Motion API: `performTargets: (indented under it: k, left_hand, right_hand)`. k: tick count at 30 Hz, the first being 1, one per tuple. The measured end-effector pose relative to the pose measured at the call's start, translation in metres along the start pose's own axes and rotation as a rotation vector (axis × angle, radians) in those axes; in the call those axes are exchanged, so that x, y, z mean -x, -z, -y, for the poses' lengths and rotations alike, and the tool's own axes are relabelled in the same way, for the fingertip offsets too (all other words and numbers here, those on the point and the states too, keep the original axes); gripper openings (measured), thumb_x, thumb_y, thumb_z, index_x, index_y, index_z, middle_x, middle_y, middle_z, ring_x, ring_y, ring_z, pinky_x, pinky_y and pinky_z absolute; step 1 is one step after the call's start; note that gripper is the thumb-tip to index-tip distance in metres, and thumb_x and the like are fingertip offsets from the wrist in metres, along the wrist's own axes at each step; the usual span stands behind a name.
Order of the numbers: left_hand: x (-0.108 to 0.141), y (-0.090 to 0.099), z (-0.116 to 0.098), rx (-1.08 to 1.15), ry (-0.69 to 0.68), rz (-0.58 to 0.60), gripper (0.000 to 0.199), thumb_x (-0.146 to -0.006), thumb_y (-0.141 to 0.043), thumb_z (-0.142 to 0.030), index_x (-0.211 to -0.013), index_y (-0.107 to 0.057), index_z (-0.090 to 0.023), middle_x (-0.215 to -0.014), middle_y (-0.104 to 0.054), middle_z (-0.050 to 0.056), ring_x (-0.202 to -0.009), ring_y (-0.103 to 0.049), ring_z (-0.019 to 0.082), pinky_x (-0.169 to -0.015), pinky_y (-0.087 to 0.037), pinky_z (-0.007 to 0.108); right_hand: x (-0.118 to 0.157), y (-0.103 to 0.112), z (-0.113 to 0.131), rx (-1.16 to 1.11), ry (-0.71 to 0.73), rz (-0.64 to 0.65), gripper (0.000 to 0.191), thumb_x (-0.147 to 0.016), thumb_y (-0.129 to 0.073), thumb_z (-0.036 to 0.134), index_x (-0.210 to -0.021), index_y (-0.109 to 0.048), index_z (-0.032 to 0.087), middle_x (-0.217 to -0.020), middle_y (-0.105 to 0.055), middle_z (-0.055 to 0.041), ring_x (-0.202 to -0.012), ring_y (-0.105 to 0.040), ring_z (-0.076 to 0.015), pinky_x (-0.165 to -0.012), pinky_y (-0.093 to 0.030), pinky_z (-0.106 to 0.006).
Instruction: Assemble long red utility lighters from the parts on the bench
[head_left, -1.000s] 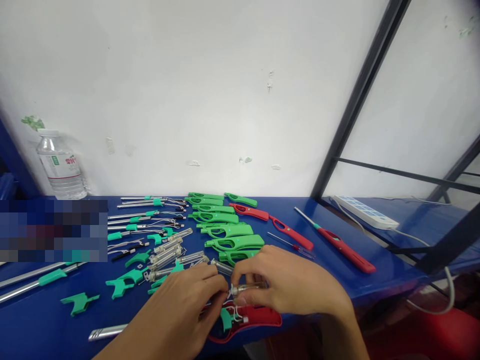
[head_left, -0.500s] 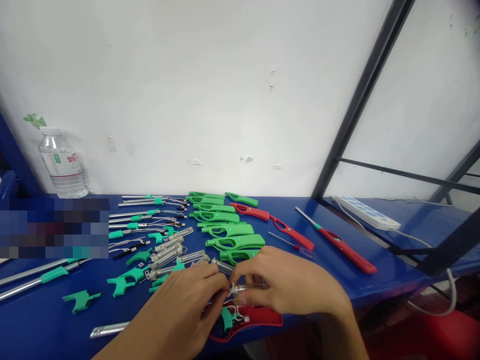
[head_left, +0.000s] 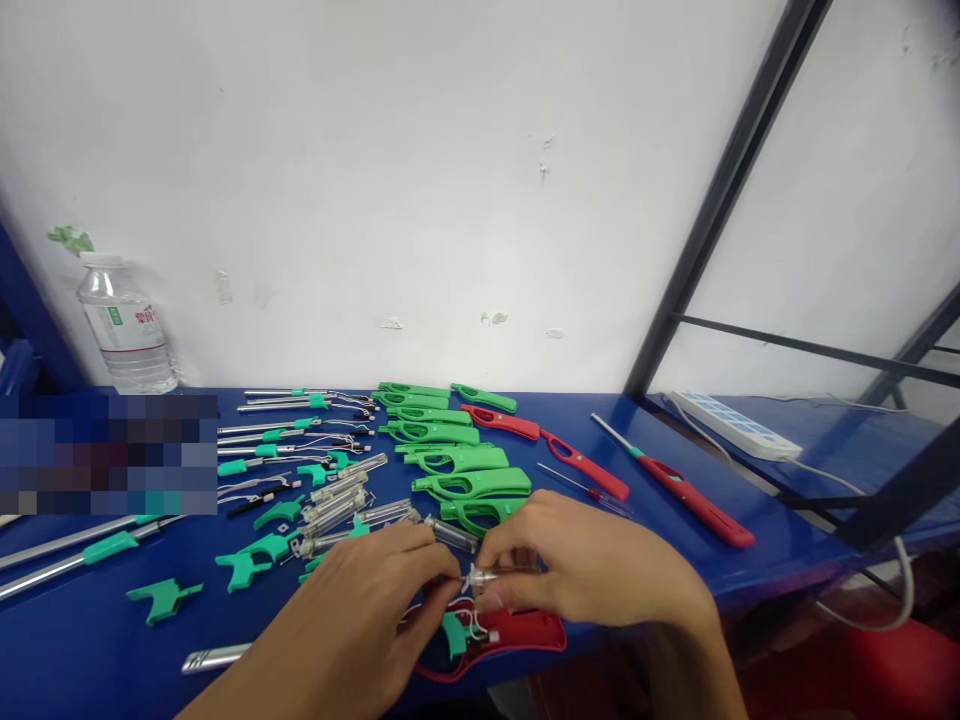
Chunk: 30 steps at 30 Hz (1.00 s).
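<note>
My right hand (head_left: 577,565) pinches a clear lighter fuel tank (head_left: 487,577) between thumb and fingers, just above the table. Close to the tank's valve end, my left hand (head_left: 375,600) has its thumb and forefinger pressed together; whatever is between them is too small to make out. Under both hands lies a red lighter casing half (head_left: 529,630), with a green trigger piece (head_left: 453,635) and white wires in it. A metal lighter tube (head_left: 214,658) sticks out left of my left forearm. Another clear tank (head_left: 454,535) rests just behind my fingers.
Green casing halves (head_left: 472,485) and red ones (head_left: 589,468) lie toward the wall. Metal tubes with wires (head_left: 277,435), loose green pieces (head_left: 165,600) and clear tanks (head_left: 334,510) cover the left. A screwdriver (head_left: 600,497), assembled red lighter (head_left: 690,500) and power strip (head_left: 735,425) are right.
My right hand has shifted slightly to the right with the fuel tank, opening a small gap from my left fingertips. The left hand has hardly moved.
</note>
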<state>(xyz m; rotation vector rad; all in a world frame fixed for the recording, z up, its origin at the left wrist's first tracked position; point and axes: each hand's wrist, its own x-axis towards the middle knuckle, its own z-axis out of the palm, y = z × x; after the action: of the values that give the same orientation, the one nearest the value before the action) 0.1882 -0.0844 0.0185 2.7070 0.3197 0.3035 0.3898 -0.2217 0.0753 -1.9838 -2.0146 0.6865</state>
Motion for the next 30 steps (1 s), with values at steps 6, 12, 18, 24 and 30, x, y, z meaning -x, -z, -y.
performTargets:
  k: [6, 12, 18, 24, 30]
  left_hand:
    - [-0.0009, -0.0011, 0.0017, 0.004, 0.000, -0.015, 0.028, -0.111, -0.053, -0.020, -0.101, -0.078, -0.029, -0.101, -0.076, 0.000, -0.094, -0.073, 0.021, -0.079, -0.045, 0.032]
    - [0.0015, -0.0051, 0.0041, 0.000, -0.038, -0.010, 0.030, -0.110, -0.050, -0.019, -0.099, -0.076, -0.027, -0.101, -0.075, 0.001, -0.090, -0.072, 0.021, -0.075, -0.044, 0.032]
    - [0.0013, -0.0030, 0.0017, 0.007, -0.067, -0.025, 0.031, -0.110, -0.048, -0.018, -0.095, -0.075, -0.026, -0.096, -0.074, 0.001, -0.087, -0.070, 0.020, -0.074, -0.043, 0.031]
    - [0.0009, -0.0041, 0.0039, 0.033, -0.089, -0.058, 0.032, -0.110, -0.047, -0.019, -0.094, -0.074, -0.026, -0.094, -0.072, 0.001, -0.083, -0.068, 0.018, -0.072, -0.041, 0.030]
    - [-0.0001, -0.0039, 0.0076, 0.060, -0.090, -0.038, 0.033, -0.114, -0.048, -0.022, -0.098, -0.076, -0.029, -0.097, -0.074, -0.002, -0.087, -0.071, 0.017, -0.076, -0.044, 0.030]
  right_hand:
    - [-0.0003, -0.0014, -0.0014, 0.000, 0.003, -0.009, 0.020, -0.105, -0.080, 0.040, -0.095, -0.086, 0.025, -0.070, -0.065, 0.0066, -0.066, -0.052, -0.0107, -0.061, -0.031, -0.027]
    - [-0.0027, -0.0049, -0.0008, 0.039, 0.029, -0.022, 0.020, -0.105, -0.081, 0.041, -0.092, -0.083, 0.025, -0.069, -0.059, 0.0079, -0.067, -0.048, -0.0114, -0.063, -0.029, -0.028]
    - [-0.0030, -0.0043, -0.0013, 0.050, 0.078, -0.001, 0.021, -0.106, -0.080, 0.041, -0.093, -0.079, 0.024, -0.071, -0.058, 0.0078, -0.069, -0.047, -0.0118, -0.066, -0.029, -0.028]
    - [-0.0036, -0.0049, -0.0005, 0.069, 0.075, -0.011, 0.021, -0.107, -0.078, 0.041, -0.094, -0.079, 0.025, -0.070, -0.056, 0.0081, -0.070, -0.046, -0.0121, -0.068, -0.029, -0.029]
    - [-0.0019, -0.0019, -0.0015, 0.039, 0.034, -0.015, 0.016, -0.107, -0.079, 0.041, -0.105, -0.085, 0.026, -0.081, -0.071, 0.0039, -0.076, -0.057, -0.0145, -0.068, -0.034, -0.027]
